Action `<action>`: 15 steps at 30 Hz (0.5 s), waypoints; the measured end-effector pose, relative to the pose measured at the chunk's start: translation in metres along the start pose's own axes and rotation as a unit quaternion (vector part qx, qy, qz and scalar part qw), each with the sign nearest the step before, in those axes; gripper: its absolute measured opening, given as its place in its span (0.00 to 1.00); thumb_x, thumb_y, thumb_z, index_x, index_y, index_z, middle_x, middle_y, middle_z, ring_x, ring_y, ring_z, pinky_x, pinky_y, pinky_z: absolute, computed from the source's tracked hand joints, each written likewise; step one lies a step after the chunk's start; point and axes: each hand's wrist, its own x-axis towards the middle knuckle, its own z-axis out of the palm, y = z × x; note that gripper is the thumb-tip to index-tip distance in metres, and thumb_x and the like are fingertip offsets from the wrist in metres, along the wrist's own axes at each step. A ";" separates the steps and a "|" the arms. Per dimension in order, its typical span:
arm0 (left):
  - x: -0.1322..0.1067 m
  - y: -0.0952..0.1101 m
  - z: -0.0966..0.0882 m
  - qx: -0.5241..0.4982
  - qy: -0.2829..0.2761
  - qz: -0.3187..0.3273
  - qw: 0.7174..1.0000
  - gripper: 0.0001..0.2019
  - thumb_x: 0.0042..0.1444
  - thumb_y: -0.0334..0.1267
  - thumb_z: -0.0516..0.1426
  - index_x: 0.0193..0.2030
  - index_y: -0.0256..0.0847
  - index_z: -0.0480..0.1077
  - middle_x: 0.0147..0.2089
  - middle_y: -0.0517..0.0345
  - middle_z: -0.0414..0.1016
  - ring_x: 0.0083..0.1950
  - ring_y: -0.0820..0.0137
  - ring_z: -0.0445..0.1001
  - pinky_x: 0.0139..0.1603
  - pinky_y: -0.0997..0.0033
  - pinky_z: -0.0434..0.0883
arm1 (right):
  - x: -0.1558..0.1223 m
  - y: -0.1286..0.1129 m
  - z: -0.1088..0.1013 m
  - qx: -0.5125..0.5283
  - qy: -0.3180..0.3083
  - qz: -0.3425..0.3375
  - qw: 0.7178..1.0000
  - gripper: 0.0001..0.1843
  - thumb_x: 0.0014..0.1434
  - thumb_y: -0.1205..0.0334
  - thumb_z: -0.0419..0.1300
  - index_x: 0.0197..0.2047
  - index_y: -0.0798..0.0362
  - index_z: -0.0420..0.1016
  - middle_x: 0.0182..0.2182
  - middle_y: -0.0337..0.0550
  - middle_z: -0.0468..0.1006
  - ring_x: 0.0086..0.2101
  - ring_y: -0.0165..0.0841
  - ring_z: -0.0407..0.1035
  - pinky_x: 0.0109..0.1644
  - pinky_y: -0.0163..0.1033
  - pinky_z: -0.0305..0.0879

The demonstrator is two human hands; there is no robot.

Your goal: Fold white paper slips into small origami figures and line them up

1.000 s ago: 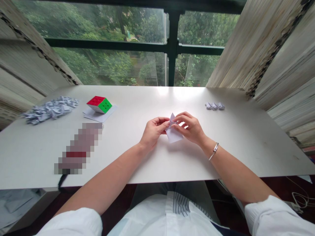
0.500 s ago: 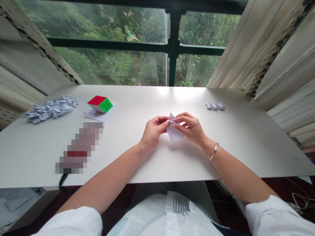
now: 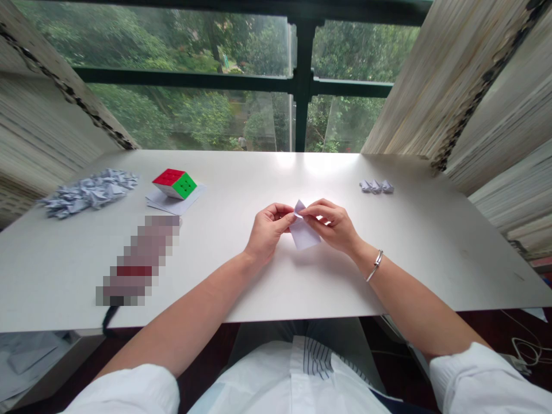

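While the left hand [image 3: 265,233] pinches the paper [image 3: 305,237] at its nine o'clock edge, the right hand [image 3: 337,225] grips it from three o'clock, thumb and fingers closed near the curled upper part. This small white piece is at the middle of the desk [image 3: 409,253], its pointed tip at twelve o'clock and its broad end towards six; whether it touches the surface, I cannot tell. A bangle [image 3: 379,257] circles the right wrist.

Seen from the paper, a row [image 3: 376,187] of three folded pieces sits at two o'clock. Towards ten, a cube [image 3: 176,183] rests on flat sheets [image 3: 192,199], red face up. Farther out, between nine and ten, lies a pile [image 3: 90,192] of folded bits. Between eight and nine is a pixelated object [image 3: 133,259].
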 end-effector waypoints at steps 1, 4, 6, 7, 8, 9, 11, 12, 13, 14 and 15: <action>-0.001 0.001 0.001 -0.001 -0.005 0.003 1.000 0.14 0.44 0.41 0.70 0.35 0.38 0.74 0.34 0.58 0.76 0.34 0.72 0.73 0.37 0.71 0.69 | 0.000 0.000 0.000 -0.005 0.004 0.003 1.000 0.10 0.64 0.57 0.60 0.43 0.48 0.81 0.36 0.43 0.76 0.32 0.29 0.72 0.31 0.34 0.72; -0.002 0.002 0.002 -0.007 -0.020 0.012 1.000 0.13 0.44 0.41 0.70 0.34 0.38 0.74 0.32 0.58 0.76 0.34 0.73 0.73 0.38 0.71 0.69 | 0.000 0.000 -0.001 -0.023 0.011 0.016 1.000 0.10 0.62 0.55 0.61 0.42 0.49 0.81 0.35 0.43 0.75 0.30 0.29 0.72 0.31 0.34 0.73; -0.003 0.003 0.003 -0.007 -0.032 0.016 0.999 0.13 0.44 0.40 0.70 0.33 0.38 0.75 0.32 0.58 0.76 0.34 0.73 0.72 0.38 0.72 0.69 | 0.000 0.001 -0.001 -0.031 0.016 0.019 0.999 0.10 0.62 0.55 0.62 0.41 0.49 0.81 0.35 0.43 0.75 0.29 0.28 0.71 0.31 0.34 0.73; -0.003 0.003 0.003 -0.007 -0.038 0.017 0.999 0.12 0.45 0.40 0.70 0.33 0.38 0.75 0.32 0.58 0.76 0.34 0.73 0.72 0.38 0.72 0.69 | 0.000 0.001 -0.001 -0.033 0.020 0.018 0.999 0.09 0.62 0.55 0.62 0.40 0.50 0.81 0.35 0.43 0.75 0.28 0.28 0.71 0.31 0.34 0.72; -0.003 0.003 0.004 -0.005 -0.044 0.018 0.999 0.12 0.45 0.41 0.70 0.33 0.38 0.75 0.33 0.58 0.76 0.34 0.73 0.73 0.39 0.72 0.69 | 0.000 0.001 -0.001 -0.035 0.026 0.016 0.999 0.09 0.62 0.55 0.62 0.40 0.50 0.80 0.35 0.42 0.75 0.28 0.28 0.71 0.31 0.34 0.72; -0.004 0.003 0.004 -0.002 -0.049 0.019 0.999 0.13 0.45 0.41 0.69 0.34 0.38 0.75 0.33 0.57 0.76 0.35 0.72 0.73 0.39 0.71 0.70 | 0.000 0.002 0.000 -0.037 0.033 0.014 0.999 0.08 0.62 0.56 0.62 0.39 0.50 0.79 0.34 0.42 0.75 0.28 0.27 0.71 0.31 0.34 0.72; -0.005 0.003 0.004 0.010 -0.060 0.020 0.998 0.14 0.44 0.40 0.70 0.35 0.38 0.76 0.36 0.56 0.77 0.37 0.71 0.74 0.41 0.70 0.71 | 0.000 0.003 0.001 -0.038 0.044 0.013 0.998 0.08 0.62 0.56 0.61 0.38 0.50 0.78 0.33 0.41 0.75 0.27 0.27 0.70 0.31 0.34 0.71; -0.005 0.003 0.004 0.017 -0.064 0.020 0.998 0.15 0.43 0.40 0.70 0.36 0.38 0.75 0.37 0.56 0.77 0.38 0.71 0.74 0.42 0.70 0.71 | -0.001 0.003 0.002 -0.037 0.050 0.017 0.998 0.07 0.62 0.56 0.61 0.38 0.50 0.76 0.33 0.40 0.75 0.28 0.28 0.70 0.31 0.34 0.71; -0.006 0.003 0.004 0.024 -0.067 0.020 0.997 0.15 0.43 0.40 0.71 0.37 0.38 0.75 0.38 0.56 0.77 0.38 0.70 0.74 0.42 0.69 0.71 | -0.001 0.004 0.003 -0.032 0.058 0.025 0.998 0.07 0.62 0.55 0.61 0.38 0.50 0.75 0.32 0.39 0.75 0.28 0.28 0.70 0.30 0.34 0.70; -0.006 0.003 0.004 0.031 -0.066 0.020 0.997 0.16 0.42 0.40 0.71 0.37 0.38 0.75 0.38 0.56 0.77 0.39 0.70 0.74 0.42 0.69 0.71 | -0.001 0.004 0.004 -0.022 0.066 0.037 0.997 0.08 0.61 0.55 0.62 0.40 0.49 0.73 0.32 0.38 0.75 0.28 0.28 0.70 0.30 0.34 0.70; -0.006 0.003 0.004 0.036 -0.062 0.020 0.997 0.16 0.42 0.40 0.71 0.37 0.38 0.75 0.38 0.56 0.77 0.38 0.70 0.74 0.42 0.69 0.71 | -0.001 0.005 0.005 -0.008 0.074 0.052 0.996 0.11 0.59 0.54 0.64 0.42 0.49 0.71 0.31 0.37 0.76 0.28 0.28 0.71 0.30 0.34 0.70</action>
